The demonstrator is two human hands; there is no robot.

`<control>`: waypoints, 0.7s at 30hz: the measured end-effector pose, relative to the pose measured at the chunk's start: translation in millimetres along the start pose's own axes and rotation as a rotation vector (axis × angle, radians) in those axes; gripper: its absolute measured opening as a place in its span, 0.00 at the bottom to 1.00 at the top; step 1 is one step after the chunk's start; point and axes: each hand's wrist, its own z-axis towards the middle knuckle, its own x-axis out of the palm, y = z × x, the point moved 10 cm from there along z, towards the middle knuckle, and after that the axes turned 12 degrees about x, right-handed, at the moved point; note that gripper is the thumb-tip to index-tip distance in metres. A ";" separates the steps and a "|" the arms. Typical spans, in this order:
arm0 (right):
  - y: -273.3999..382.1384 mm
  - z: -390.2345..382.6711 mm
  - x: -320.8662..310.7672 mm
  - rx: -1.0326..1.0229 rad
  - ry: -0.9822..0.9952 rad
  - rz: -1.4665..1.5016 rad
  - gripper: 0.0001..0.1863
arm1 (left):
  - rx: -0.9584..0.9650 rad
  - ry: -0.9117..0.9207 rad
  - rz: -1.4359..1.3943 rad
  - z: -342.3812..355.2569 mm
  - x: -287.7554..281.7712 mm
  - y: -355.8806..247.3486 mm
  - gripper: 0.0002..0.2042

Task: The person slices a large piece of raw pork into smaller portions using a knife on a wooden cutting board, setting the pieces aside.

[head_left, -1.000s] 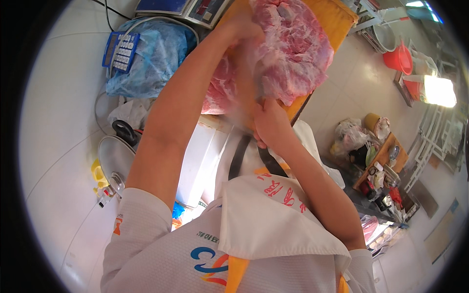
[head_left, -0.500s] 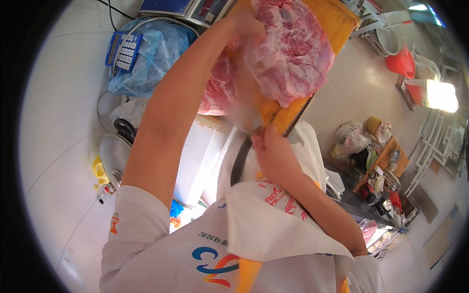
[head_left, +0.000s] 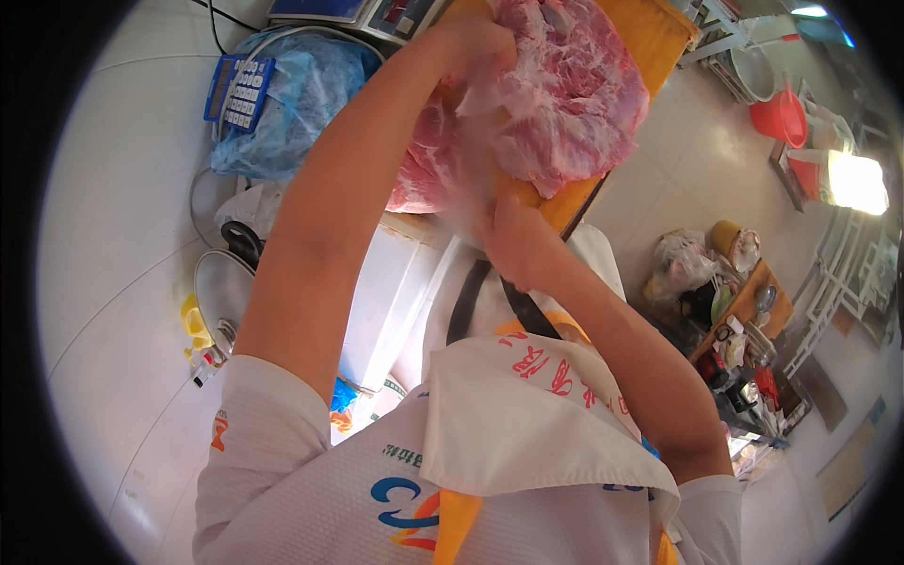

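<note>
A large slab of raw pink meat [head_left: 570, 99] with whitish membrane lies on an orange-brown wooden board [head_left: 650, 47]. My left hand [head_left: 478, 49], slightly blurred, is closed on the near-left edge of this slab, where a pale flap hangs. Its fingertips are partly hidden. Below it, at the board's near end, my right hand [head_left: 516, 240] is closed round a knife. The knife's blade [head_left: 474, 179] is smeared by motion and points up toward the flap; the handle is hidden in the hand. Another piece of raw meat [head_left: 422, 165] lies left of the blade, partly behind my left forearm.
A blue plastic bag [head_left: 301, 104] with a blue calculator [head_left: 243, 94] sits left, near a scale [head_left: 400, 17]. A pan or lid [head_left: 221, 292] stands lower left. To the right are a red bucket [head_left: 780, 121] and a cluttered stand [head_left: 744, 348].
My right hand has moved up and away from my body with the knife, closer to the slab. My left hand keeps its grip and has hardly moved.
</note>
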 end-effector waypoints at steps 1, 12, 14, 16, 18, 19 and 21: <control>3.5 2.5 14.7 -0.103 -0.080 -0.253 0.15 | -0.013 0.033 -0.007 4.1 -1.6 1.6 0.07; -99.5 -107.0 -31.2 0.407 -0.128 1.198 0.11 | 0.248 -0.200 0.127 -41.8 -6.9 -18.4 0.24; -114.7 -102.2 -42.2 0.382 -0.194 1.305 0.09 | 0.344 -0.248 0.217 -62.9 -0.7 -41.3 0.37; -115.6 -96.9 -56.6 0.352 -0.205 1.300 0.09 | 0.659 -0.589 0.441 -82.8 -8.8 -68.9 0.41; -108.8 -90.7 -71.3 0.284 -0.251 1.251 0.09 | 0.651 -0.618 0.349 -71.8 -9.7 -69.4 0.44; -110.8 -89.1 -73.5 0.293 -0.278 1.247 0.09 | 0.653 -0.618 0.298 -66.3 -4.0 -75.7 0.46; -109.2 -82.8 -79.3 0.290 -0.325 1.234 0.09 | 0.521 -0.654 0.361 -61.2 1.3 -82.7 0.45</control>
